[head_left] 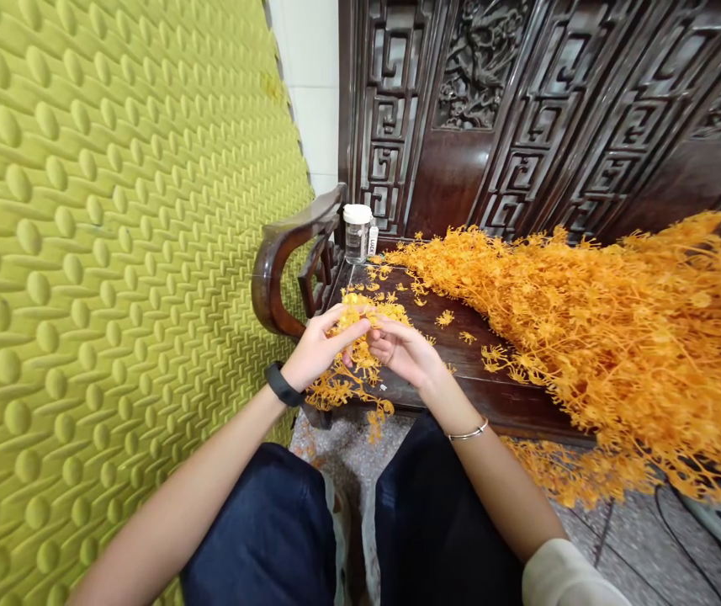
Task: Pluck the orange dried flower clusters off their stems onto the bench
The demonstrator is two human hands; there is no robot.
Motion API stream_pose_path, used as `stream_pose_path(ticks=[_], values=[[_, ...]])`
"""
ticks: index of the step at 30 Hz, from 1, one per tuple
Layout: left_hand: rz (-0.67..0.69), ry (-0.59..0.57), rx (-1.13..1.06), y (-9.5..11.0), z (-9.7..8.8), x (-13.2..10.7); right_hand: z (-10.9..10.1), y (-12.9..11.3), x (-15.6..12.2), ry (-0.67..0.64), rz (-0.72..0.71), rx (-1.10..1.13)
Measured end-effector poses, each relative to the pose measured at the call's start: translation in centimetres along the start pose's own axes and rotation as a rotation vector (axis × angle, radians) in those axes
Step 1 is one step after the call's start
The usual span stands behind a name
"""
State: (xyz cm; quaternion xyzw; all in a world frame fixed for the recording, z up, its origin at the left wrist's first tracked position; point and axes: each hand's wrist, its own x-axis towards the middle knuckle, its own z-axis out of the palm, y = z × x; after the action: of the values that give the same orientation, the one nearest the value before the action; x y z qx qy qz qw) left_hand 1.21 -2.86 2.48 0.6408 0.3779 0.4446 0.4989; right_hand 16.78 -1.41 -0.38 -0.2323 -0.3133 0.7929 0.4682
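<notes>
My left hand [317, 343], with a black band on its wrist, pinches a small orange plastic flower piece [353, 300] above the bench edge. Fingertips of my right hand [405, 349] meet it from the other side, closed on the same piece; part of it is hidden by the fingers. Just below and behind both hands lies a loose pile of orange flower sprigs [341, 389], some drooping over the front edge. Several single orange florets [444, 318] are scattered on the dark wooden bench [461, 358].
A large heap of orange flower stems [618, 328] covers the bench's right side and hangs toward the floor. A clear cup with white lid [357, 236] stands near the carved backrest [454, 172]. The curved armrest [272, 269] and a green padded mat [113, 252] border the left.
</notes>
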Motion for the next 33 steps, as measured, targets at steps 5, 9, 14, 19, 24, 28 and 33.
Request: stream_pose_path(ticks=[5,9,14,19,24,28,33], values=[[0.022,0.060,-0.021,-0.1,-0.2,-0.1,0.3,-0.1,-0.5,-0.053,-0.085,-0.250],[-0.011,0.113,-0.134,0.1,-0.5,-0.2,0.7,-0.2,-0.9,0.010,-0.349,-0.571],[-0.043,0.042,-0.130,0.1,-1.1,-0.5,1.1,-0.1,-1.3,-0.020,-0.499,-0.675],[-0.087,0.057,-0.096,-0.4,-1.3,-0.7,1.1,-0.2,-1.4,0.015,-0.514,-0.660],[-0.110,0.089,-0.093,-0.3,-1.4,-0.7,1.2,-0.2,-1.5,0.003,-0.504,-0.746],[-0.088,0.071,-0.034,-0.2,-1.5,-0.8,1.1,-0.1,-1.6,0.006,-0.563,-0.879],[-0.099,0.069,0.074,0.1,-1.4,-1.1,0.9,-0.3,-1.8,0.020,-0.632,-1.051]])
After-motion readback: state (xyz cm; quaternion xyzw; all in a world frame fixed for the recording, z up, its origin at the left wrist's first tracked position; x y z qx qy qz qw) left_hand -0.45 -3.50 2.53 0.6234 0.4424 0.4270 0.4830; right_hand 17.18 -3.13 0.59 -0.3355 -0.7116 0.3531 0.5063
